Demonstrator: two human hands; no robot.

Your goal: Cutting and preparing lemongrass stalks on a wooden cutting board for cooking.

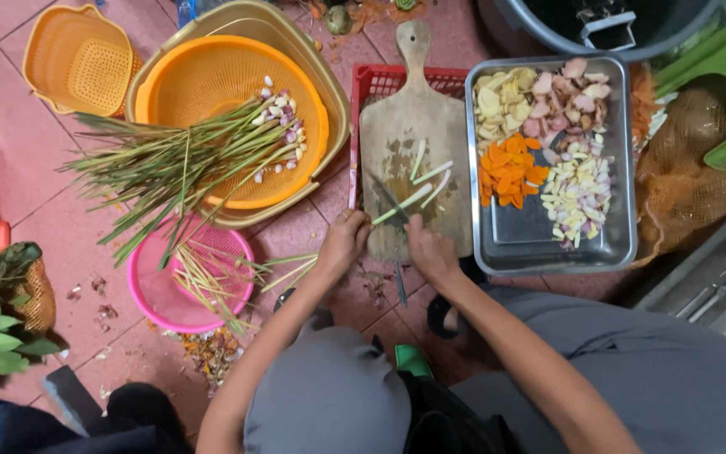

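On a wooden cutting board (413,139), a lemongrass stalk (403,204) angles up-right from the left hand (343,241), fingers closed on a knife (386,198); the right hand (430,250) pins its lower end (fingers curled).

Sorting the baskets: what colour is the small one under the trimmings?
Pink, clearest in the head view.

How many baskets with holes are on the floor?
3: a small yellow basket top left, a big orange basket under the lemongrass, a pink basket below. Others may be hidden.
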